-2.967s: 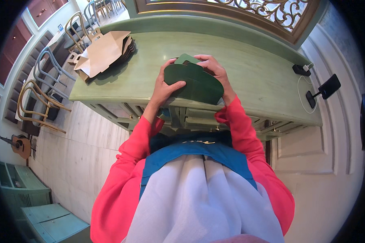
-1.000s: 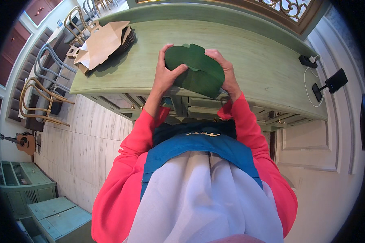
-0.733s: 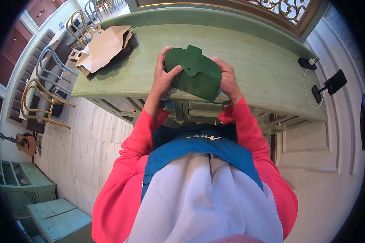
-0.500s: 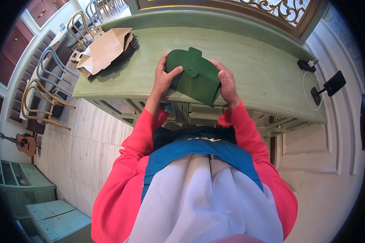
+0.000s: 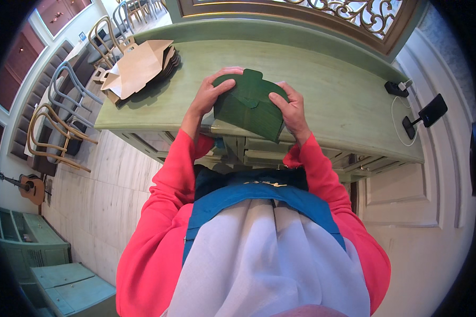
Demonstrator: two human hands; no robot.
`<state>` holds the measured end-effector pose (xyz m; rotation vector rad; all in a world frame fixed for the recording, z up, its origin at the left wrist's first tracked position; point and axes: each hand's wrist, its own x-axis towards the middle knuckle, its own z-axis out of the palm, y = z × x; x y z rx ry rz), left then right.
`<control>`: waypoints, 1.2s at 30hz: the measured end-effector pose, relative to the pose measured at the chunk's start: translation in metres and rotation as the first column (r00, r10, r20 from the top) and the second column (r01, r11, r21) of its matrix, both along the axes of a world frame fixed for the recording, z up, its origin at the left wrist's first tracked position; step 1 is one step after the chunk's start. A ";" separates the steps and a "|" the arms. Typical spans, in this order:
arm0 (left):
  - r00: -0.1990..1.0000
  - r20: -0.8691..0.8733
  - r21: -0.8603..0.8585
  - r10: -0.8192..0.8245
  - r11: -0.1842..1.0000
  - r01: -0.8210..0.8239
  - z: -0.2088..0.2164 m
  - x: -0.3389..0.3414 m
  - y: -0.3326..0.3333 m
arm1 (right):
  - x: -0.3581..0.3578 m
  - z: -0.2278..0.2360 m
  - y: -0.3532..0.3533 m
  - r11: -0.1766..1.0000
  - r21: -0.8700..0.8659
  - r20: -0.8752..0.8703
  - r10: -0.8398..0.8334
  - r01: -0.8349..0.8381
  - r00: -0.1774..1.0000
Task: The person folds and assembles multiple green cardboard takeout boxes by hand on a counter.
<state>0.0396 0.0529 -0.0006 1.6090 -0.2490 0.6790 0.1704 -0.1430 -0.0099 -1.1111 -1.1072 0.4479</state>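
Note:
A dark green folded card box, flattened, with rounded flaps and a tab on its upper edge, is held up over the front of the counter. My left hand grips its upper left side, thumb on the near face and fingers behind. On the right side my right hand holds it the same way, with the thumb pressed on the flap. The fingers behind the box are partly hidden. Its lower edge hangs near the counter's front edge.
The pale green counter bears a stack of brown paper bags at the left. At its right end are a black stand, a white cable and a black socket block. Chairs and a guitar stand left, beyond the counter.
The green box has tilted and shifted slightly left. My left hand has moved up along its flap, and my right thumb has slid inward onto the near face.

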 end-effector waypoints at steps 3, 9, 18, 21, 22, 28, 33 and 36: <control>0.993 -0.083 -0.044 0.080 0.996 -0.083 0.003 0.003 -0.002 | -0.010 0.006 0.010 0.976 0.177 0.064 -0.142 0.128 0.988; 0.975 -0.154 -0.031 0.158 0.986 -0.164 0.003 0.004 -0.003 | -0.018 0.004 0.007 0.855 0.391 0.528 -0.512 0.342 0.677; 0.965 -0.156 -0.057 0.210 0.974 -0.221 0.001 0.002 -0.001 | -0.023 0.008 0.004 0.818 0.424 0.712 -0.567 0.389 0.415; 0.975 -0.111 -0.010 0.192 0.981 -0.194 0.000 -0.001 0.002 | -0.019 0.004 0.006 0.844 0.375 0.695 -0.529 0.383 0.487; 0.984 -0.047 0.033 0.172 0.985 -0.171 -0.003 0.000 0.005 | -0.019 0.004 0.006 0.846 0.376 0.698 -0.527 0.378 0.486; 0.980 -0.081 0.021 0.183 0.983 -0.182 -0.001 -0.004 0.001 | -0.025 -0.002 0.010 0.761 0.526 0.755 -0.624 0.379 0.204; 0.977 -0.096 -0.012 0.190 0.981 -0.192 0.001 -0.004 -0.001 | -0.025 0.002 0.014 0.758 0.566 0.781 -0.619 0.325 0.085; 0.975 -0.157 -0.113 0.160 0.977 -0.179 -0.001 -0.003 0.001 | -0.030 0.007 0.012 0.747 0.551 0.803 -0.596 0.372 0.008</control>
